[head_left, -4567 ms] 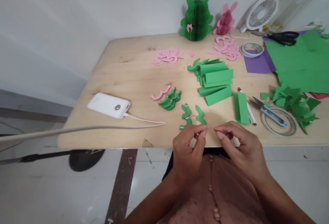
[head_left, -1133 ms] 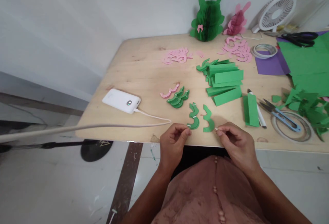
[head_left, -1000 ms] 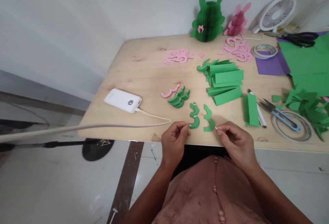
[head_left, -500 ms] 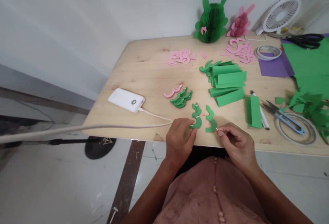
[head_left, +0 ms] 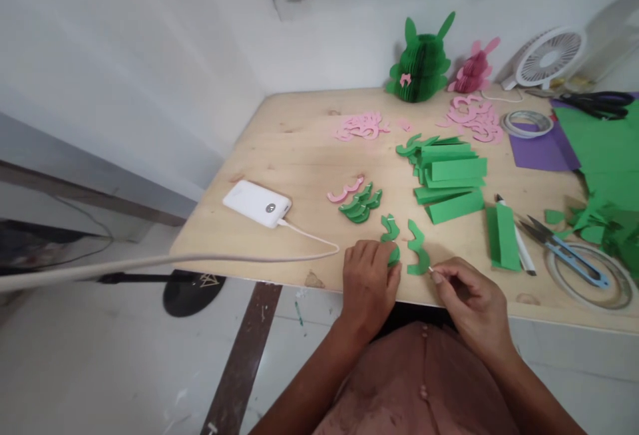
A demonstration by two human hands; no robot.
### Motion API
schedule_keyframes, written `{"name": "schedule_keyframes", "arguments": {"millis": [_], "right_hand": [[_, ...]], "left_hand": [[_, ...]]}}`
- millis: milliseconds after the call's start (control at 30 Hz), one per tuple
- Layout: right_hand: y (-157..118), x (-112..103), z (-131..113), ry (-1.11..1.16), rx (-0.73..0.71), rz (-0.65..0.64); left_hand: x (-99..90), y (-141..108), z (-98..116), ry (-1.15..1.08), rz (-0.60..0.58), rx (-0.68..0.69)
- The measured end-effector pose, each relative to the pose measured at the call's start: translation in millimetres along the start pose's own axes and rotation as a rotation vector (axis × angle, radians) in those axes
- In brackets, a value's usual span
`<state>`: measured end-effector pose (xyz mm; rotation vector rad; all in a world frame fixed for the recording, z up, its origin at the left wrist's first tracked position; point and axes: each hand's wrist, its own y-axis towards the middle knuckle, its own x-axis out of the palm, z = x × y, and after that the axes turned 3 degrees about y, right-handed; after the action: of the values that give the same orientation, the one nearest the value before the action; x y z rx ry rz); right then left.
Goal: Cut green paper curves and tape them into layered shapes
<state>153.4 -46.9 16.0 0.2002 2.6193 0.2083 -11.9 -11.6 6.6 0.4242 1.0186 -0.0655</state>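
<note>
My left hand (head_left: pixel 369 287) lies over the lower part of a wavy green paper cutout (head_left: pixel 390 227), its fingers curled and pressing it to the table. Just right of it lies a second green cutout (head_left: pixel 418 250), flat. Between thumb and index finger, my right hand (head_left: pixel 472 296) pinches a tiny white strip of tape (head_left: pixel 432 271) close to that second cutout's lower end. Farther back are several stacked green cutouts (head_left: pixel 360 205) with narrow white strips on them, and one wavy pink cutout (head_left: pixel 345 189).
A white power bank (head_left: pixel 255 202) with a cable is at left. Folded green strips (head_left: pixel 456 172), a marker (head_left: pixel 522 249), blue snips (head_left: pixel 569 252) and a tape roll (head_left: pixel 616 289) lie right. Behind stand a green paper rabbit (head_left: pixel 422 66), a pink one (head_left: pixel 472 70) and a fan (head_left: pixel 549 59).
The camera view has tilted up, so the table sits lower. My left hand has slid forward over the cutout, hiding more of it. The right hand keeps its pinch.
</note>
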Motion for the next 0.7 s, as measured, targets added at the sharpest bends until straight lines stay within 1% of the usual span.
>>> {"name": "schedule_keyframes", "arguments": {"millis": [167, 367, 467, 567, 633, 700], "right_hand": [[-0.9, 0.5, 0.7, -0.008, -0.011, 0.004], [-2.1, 1.5, 4.1, -0.008, -0.019, 0.008], [-2.5, 1.5, 5.8, -0.013, -0.027, 0.007], [-2.5, 1.2, 6.3, -0.01, -0.043, 0.007], [-2.4, 1.1, 6.1, -0.006, -0.044, 0.003], [-2.4, 1.2, 5.8, -0.003, -0.035, -0.005]], "left_hand": [[3.7, -0.5, 0.2, -0.017, 0.054, -0.015], [4.5, -1.8, -1.6, -0.043, 0.077, -0.011], [3.4, 1.8, -1.7, -0.053, 0.082, -0.025], [1.6, 10.7, -3.7, -0.09, 0.091, -0.064], [0.4, 18.6, -5.4, -0.09, 0.068, -0.083], [-0.7, 26.8, -6.2, -0.041, 0.009, -0.074]]}}
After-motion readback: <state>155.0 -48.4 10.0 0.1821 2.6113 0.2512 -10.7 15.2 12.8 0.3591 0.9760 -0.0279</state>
